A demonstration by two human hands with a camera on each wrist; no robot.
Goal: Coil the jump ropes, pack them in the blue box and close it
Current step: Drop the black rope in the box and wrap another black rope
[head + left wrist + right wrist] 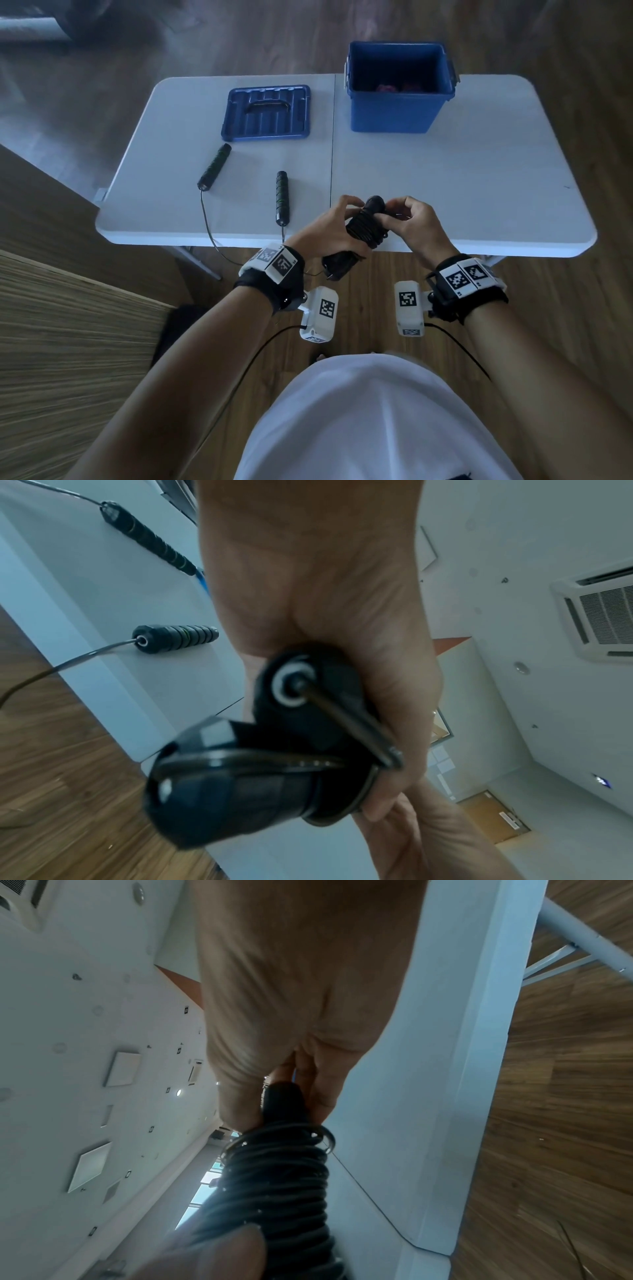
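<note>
A black jump rope (363, 226), its cord wound tightly round both handles, is held over the table's near edge. My left hand (329, 229) grips the bundle (274, 750) round its lower half. My right hand (407, 216) pinches the top of the bundle (281, 1172) with thumb and fingertips. A second jump rope lies uncoiled on the table: one green-ringed black handle (214, 167) at the left, the other handle (282, 198) nearer me, its thin cord (209, 229) hanging off the front edge. The open blue box (399, 109) stands at the back right. Something pink lies inside it.
The blue lid (266, 113) with a black handle lies flat at the back, left of the box. The white folding table (462, 178) has a seam down its middle. Wooden floor surrounds it. A wood-grained surface (68, 342) is at my left.
</note>
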